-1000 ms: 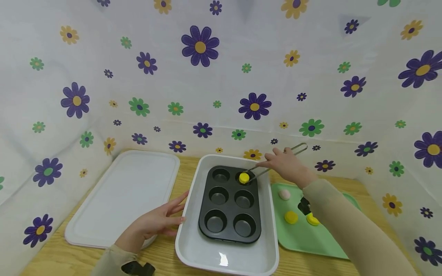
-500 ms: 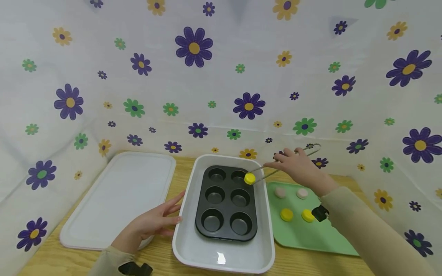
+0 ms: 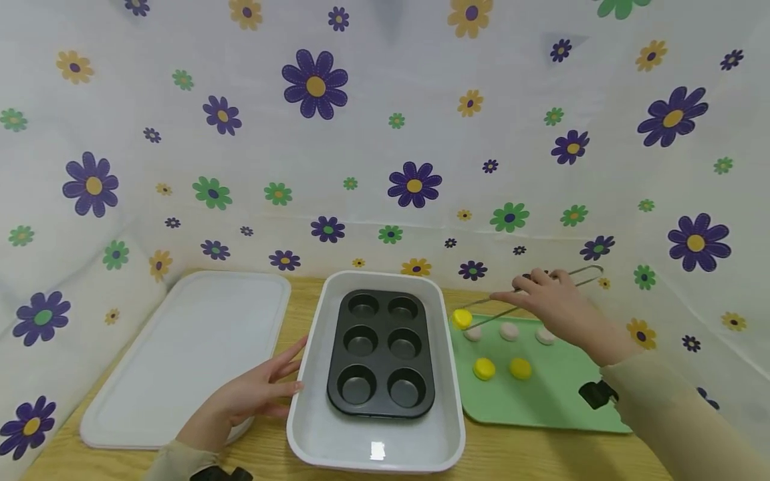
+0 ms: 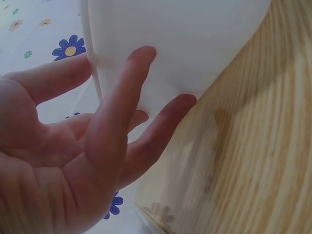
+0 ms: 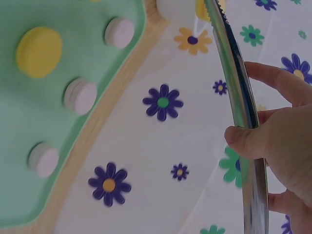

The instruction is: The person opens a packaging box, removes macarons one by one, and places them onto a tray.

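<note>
My right hand (image 3: 562,307) grips metal tongs (image 3: 592,272). Their tips pinch a yellow macaron (image 3: 462,318) above the back left corner of the green tray (image 3: 553,407). In the right wrist view, thumb and fingers hold the tongs (image 5: 248,126) from both sides. My left hand (image 3: 255,391) touches the left side of a deep white tub (image 3: 375,454). The left wrist view has its extended fingers (image 4: 112,112) resting against the tub's wall (image 4: 180,39). A black muffin tin (image 3: 381,357) with several round cups sits inside the tub.
Two yellow macarons (image 3: 484,369) and three pale pink ones (image 3: 508,331) lie on the green tray. A flat white tray (image 3: 192,354) is at the left on the wooden table (image 3: 511,457). Flower-patterned sheeting (image 3: 361,147) stands behind and at the sides.
The tongs lifted the yellow macaron out of the tin's back right cup and carried it right, over the green tray. My left hand stays at the tub's side. The head view has turned slightly right.
</note>
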